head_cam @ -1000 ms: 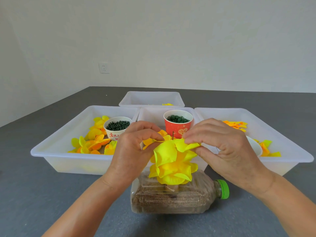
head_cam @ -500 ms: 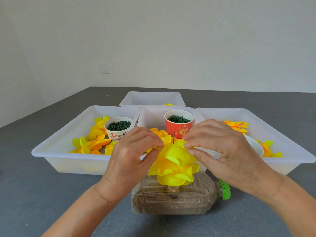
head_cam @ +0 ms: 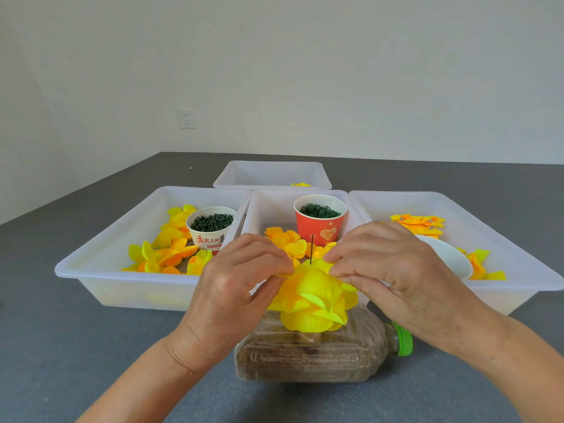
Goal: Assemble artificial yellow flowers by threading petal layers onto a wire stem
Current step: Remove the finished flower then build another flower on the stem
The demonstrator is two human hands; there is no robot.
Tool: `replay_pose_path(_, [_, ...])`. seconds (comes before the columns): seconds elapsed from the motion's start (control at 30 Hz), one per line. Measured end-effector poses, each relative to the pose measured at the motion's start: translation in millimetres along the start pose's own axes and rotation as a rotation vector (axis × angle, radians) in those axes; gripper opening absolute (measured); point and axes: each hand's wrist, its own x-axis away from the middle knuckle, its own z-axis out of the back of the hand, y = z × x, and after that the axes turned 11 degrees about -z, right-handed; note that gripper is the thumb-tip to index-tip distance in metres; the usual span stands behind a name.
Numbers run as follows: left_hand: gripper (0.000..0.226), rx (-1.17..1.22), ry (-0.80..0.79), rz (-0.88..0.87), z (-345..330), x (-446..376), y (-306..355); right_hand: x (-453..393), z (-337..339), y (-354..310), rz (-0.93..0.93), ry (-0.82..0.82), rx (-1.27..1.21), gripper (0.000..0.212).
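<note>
Left white tray (head_cam: 100,264): loose yellow and orange petal pieces (head_cam: 166,254), plus a white paper cup (head_cam: 210,228) of dark green parts. Your left hand (head_cam: 232,297): thumb and fingers pinching the left edge of the top petal layer (head_cam: 316,270). Centre, nearest you: a clear plastic bottle (head_cam: 320,352) lying on its side on the grey table (head_cam: 76,346), filled with brown grain, green cap (head_cam: 404,338) pointing right; from it the wire stem (head_cam: 311,250) rises upright, its dark tip showing above the stacked yellow flower (head_cam: 314,303). Centre tray (head_cam: 268,206) behind: a red paper cup (head_cam: 320,219) of green ring pieces and orange-yellow petals (head_cam: 287,241). Far tray (head_cam: 271,175): a scrap of yellow at its near edge. Your right hand (head_cam: 393,270): fingertips pinching the layer's right edge, level with your left. Right tray (head_cam: 488,221): orange petal layers (head_cam: 419,222), a white bowl (head_cam: 448,257) partly hidden behind your right hand, more yellow pieces (head_cam: 480,264).
</note>
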Motion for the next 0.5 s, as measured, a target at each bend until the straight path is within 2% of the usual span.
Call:
replay_pose_path(0.07, [0.007,0.007,-0.006,-0.005,-0.7,1.3,-0.7,0.5,-0.7,-1.0,-0.009,-0.008,0.007,0.019])
replay_pose_path(0.2, [0.009,0.017,-0.01,-0.008,-1.0,2.9,-2.5,0.3,-0.5,-3.4,-0.013,-0.019,0.047,0.009])
replay_pose_path(0.5, [0.007,0.015,-0.034,-0.013,-0.3,3.3,-2.6,-2.0,2.4,-10.2,0.016,-0.043,0.12,0.024])
